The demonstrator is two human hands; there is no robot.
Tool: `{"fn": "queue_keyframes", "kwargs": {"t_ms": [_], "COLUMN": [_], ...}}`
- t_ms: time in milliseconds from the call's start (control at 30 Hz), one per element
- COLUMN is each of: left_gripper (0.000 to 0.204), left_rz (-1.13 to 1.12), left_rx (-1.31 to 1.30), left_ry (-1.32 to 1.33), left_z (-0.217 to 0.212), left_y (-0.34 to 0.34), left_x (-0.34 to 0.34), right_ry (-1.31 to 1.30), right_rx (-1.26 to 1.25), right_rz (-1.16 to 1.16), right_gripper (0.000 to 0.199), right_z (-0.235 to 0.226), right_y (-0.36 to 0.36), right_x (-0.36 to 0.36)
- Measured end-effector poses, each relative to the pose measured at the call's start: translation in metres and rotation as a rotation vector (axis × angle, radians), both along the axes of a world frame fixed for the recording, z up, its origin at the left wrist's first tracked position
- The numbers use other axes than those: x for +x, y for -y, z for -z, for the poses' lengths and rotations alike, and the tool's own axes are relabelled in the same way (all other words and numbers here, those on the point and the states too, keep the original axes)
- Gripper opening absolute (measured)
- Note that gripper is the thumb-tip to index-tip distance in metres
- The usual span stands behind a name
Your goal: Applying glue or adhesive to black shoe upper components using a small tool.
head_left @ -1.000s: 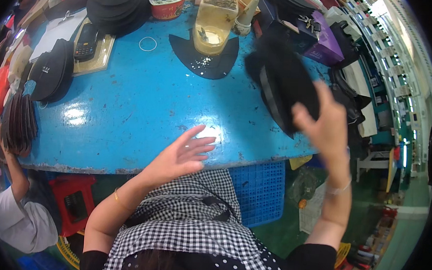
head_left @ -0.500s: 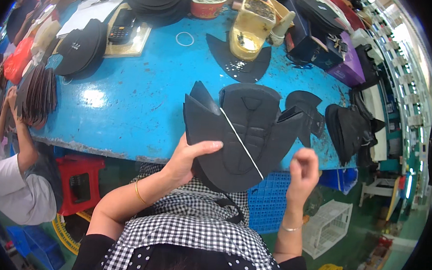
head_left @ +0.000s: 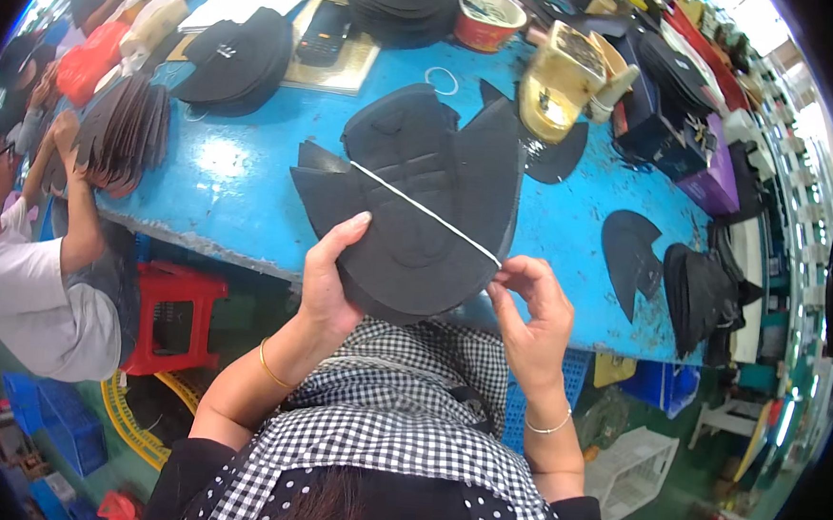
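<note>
A bundle of black, curved foam-like pieces, seemingly shoe parts, is held tilted over the table's near edge. Across its face, from upper left to lower right, a white elastic band is stretched. My left hand grips the bundle by its lower left side, thumb on top and fingers hidden beneath. At the right edge, my right hand is closed, thumb and forefinger pinching the band's end. To the right on the table lies a loose black piece, beside a pile of black pieces.
On the blue table are black stacks, a handheld keypad device, a red-and-white tub, a yellowed container and a loose white band. A person works at the left, near a red stool.
The bundle has turned counterclockwise in my left hand. My right hand, apart from it before, has come to its right edge and pinches the band. The whole view has shifted.
</note>
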State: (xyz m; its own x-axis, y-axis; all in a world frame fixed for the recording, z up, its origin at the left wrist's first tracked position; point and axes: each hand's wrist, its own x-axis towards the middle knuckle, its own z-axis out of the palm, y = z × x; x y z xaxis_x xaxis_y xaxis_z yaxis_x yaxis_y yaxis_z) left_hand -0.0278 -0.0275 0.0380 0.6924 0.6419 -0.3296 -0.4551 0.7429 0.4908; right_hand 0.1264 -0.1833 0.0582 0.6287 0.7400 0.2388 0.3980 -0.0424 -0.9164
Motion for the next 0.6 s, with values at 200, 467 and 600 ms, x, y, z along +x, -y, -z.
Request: {"fn": "queue_keyframes", "kwargs": {"t_ms": [200, 467, 600], "left_gripper": [0.042, 0.044, 0.045], "left_rz": [-0.102, -0.162, -0.016], "left_rx": [-0.042, -0.015, 0.044], "left_ry": [0.053, -0.029, -0.083], "left_z": [0.005, 0.008, 0.0], "left_y": [-0.02, -0.054, -0.08], "left_x": [-0.044, -0.083, -0.112], "right_ry": [0.228, 0.152, -0.42], "right_rx": [0.145, 0.156, 0.039], "right_rz": [-0.187, -0.63, -0.767], "right_gripper": [0.02, 0.007, 0.008], "right_z": [-0.013, -0.031, -0.021], "right_y": [-0.047, -0.09, -0.103], "right_x": [-0.016, -0.01, 0.006]}}
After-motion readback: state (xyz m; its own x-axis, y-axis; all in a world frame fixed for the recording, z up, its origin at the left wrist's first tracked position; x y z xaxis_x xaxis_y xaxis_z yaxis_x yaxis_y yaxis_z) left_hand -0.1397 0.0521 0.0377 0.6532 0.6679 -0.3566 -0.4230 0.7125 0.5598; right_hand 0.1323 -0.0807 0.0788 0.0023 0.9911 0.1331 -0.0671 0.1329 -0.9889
